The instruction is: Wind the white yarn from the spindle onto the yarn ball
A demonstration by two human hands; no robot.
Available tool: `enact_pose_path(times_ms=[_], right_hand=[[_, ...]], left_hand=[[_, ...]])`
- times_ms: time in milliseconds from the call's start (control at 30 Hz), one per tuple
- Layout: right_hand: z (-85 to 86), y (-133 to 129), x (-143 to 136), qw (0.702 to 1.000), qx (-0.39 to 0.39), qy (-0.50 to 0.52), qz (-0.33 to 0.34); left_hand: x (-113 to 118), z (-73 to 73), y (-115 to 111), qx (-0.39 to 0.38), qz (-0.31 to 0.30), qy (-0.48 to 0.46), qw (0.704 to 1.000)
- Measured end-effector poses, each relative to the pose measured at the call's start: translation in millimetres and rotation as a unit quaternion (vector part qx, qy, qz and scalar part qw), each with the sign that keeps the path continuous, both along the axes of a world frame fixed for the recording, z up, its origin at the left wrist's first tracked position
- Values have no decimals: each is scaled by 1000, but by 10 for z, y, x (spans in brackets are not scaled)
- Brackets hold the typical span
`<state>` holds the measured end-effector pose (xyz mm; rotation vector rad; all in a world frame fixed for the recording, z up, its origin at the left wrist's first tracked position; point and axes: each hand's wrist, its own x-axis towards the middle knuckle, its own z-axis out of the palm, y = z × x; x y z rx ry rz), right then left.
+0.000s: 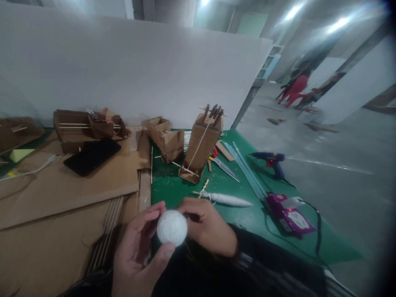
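Note:
A round white ball (172,228), seemingly wound with thread, is held low at the centre of the view. My left hand (139,247) curves around its left side, with the thumb on its lower edge. Against the ball's right side is my right hand (208,227), fingers curled in; what they pinch, if anything, is hidden. Just beyond my right hand a white thread-wrapped spindle (230,199) lies on the green table (167,189), beside a short yellowish stick (204,186).
Cardboard structures (201,144) stand toward the back, near scissors (224,167). Cardboard sheets (62,198) and a black phone-like slab (93,156) lie left. At right are clear glue sticks (247,171), a blue glue gun (270,160) and a purple power strip (289,214).

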<state>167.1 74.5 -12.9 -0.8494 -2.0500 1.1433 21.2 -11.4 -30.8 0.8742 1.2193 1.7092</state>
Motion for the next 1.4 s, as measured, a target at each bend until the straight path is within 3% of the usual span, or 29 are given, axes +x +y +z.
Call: enact_pose_path(times_ms=[200,367,500,633,833,1000,1100,1300,1400], right_hand=[[-98,-143,-32,999,-46,2,4],[-53,-136,-49,997,-72,15,32],[-37,-124,-73,997,-70,18,11],[-94,-178,-104,1000,-13,7,-22],[-68,-370,-131,987,123,-91,-50],[-38,-413,-115,986,124,-109,-34],[-59,-310,-28,982,127,-119,-78],[-33,63,320,963,106,-76,-236],[33,75,404,962,136,-61,-228]], left_hand=[[-8,-42,56,-22,-57,82,995],[-31,-77,55,-38,-83,104,990],[-86,-104,74,-36,-122,66,990],[-68,-166,114,-22,-186,-23,982],[32,-162,164,-32,-120,-191,974],[14,-131,188,-54,-136,-249,957],[-12,-171,198,-40,-137,-244,959],[-2,-161,211,-33,-106,-262,959],[26,-124,203,-45,-97,-283,953]])
